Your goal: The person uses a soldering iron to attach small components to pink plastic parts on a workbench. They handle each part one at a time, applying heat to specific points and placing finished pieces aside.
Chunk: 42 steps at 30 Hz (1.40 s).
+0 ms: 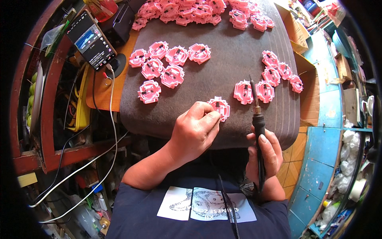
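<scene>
My left hand point(197, 124) is closed, thumb and forefinger pinched at the left edge of a pink plastic part point(220, 108) with small black pieces inside. That part lies near the front edge of the dark mat point(207, 75). In my right hand point(266, 155) is a soldering iron point(258, 123) with a black handle, held upright with its thin tip pointing away from me. The tip stands in front of another pink part point(243, 92); whether it touches cannot be made out. A similar pink part point(265, 91) lies just right of the iron.
Several pink parts point(158, 50) lie at the left of the mat, more point(271, 75) at the right. A large pile point(183, 11) covers the far edge. At the left stands a phone point(90, 41) with a white cable point(114, 119). Cardboard boxes point(308, 89) flank the right side.
</scene>
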Motion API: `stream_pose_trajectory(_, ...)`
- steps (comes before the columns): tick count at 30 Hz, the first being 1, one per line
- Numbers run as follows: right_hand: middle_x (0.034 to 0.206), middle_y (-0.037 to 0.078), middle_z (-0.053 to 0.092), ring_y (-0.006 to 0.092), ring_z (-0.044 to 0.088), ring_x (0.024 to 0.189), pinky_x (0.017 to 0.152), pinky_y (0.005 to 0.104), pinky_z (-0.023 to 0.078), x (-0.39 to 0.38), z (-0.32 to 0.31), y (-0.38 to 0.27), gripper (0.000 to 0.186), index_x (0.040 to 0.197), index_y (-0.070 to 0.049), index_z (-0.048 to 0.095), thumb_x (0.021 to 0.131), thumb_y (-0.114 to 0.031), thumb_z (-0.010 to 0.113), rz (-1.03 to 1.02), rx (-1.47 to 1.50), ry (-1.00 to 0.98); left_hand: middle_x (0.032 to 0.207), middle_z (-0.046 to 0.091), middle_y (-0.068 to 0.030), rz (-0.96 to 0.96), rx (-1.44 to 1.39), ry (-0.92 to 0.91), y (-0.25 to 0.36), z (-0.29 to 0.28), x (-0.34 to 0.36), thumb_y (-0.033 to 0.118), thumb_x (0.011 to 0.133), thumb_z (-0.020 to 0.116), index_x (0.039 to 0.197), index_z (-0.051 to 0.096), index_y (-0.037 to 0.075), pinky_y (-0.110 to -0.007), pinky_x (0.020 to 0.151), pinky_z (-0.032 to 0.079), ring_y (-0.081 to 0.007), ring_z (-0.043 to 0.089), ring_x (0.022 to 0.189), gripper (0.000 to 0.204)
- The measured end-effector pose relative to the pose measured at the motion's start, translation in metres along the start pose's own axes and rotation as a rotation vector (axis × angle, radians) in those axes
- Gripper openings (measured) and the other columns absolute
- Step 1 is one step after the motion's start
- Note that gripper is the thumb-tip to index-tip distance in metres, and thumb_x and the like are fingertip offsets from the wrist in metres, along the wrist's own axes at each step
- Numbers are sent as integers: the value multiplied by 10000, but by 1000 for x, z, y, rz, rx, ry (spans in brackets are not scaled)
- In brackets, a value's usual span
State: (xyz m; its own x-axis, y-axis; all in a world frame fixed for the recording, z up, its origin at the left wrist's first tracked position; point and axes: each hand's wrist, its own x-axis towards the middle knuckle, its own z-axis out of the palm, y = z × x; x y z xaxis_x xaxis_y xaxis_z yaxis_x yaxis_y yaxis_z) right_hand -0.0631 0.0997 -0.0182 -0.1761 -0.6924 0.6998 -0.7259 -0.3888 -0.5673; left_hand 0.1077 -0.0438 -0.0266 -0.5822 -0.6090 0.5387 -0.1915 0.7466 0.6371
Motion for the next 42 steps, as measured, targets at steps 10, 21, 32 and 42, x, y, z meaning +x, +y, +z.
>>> stream_pose_trajectory(10, 1298, 275, 668, 443, 691, 902, 812, 485, 568, 31, 37, 24, 627, 1363, 2, 508, 817, -23, 815, 47, 37, -178, 961, 657, -128, -7, -2, -9, -1, -1, 0, -16, 811, 814, 1025, 737, 24, -405, 677, 584, -314, 698, 791, 231)
stream_pose_trajectory(21, 1379, 224, 660, 406, 693, 1145, 976, 462, 557, 40, 38, 33, 644, 1393, -39, 497, 835, -55, 818, 43, 3, -321, 948, 653, -126, -4, 1, -2, 0, -1, 1, -24, 804, 818, 1023, 739, 22, -402, 659, 577, -309, 688, 776, 238)
stream_pose_trajectory(32, 1350, 222, 677, 409, 699, 1125, 963, 467, 559, 39, 40, 35, 585, 1375, -22, 516, 871, -82, 808, 57, 23, -305, 977, 641, -129, 24, 12, -9, -3, 0, -1, -20, 775, 797, 1050, 727, 7, -414, 683, 590, -323, 699, 799, 285)
stream_pose_trajectory(42, 1178, 202, 715, 418, 698, 884, 785, 485, 565, 46, 44, 32, 627, 1358, -27, 530, 782, 30, 772, -12, 26, -213, 962, 663, -127, 6, 19, 13, -1, 1, -1, -38, 792, 806, 1023, 737, 21, -405, 676, 589, -319, 704, 794, 248)
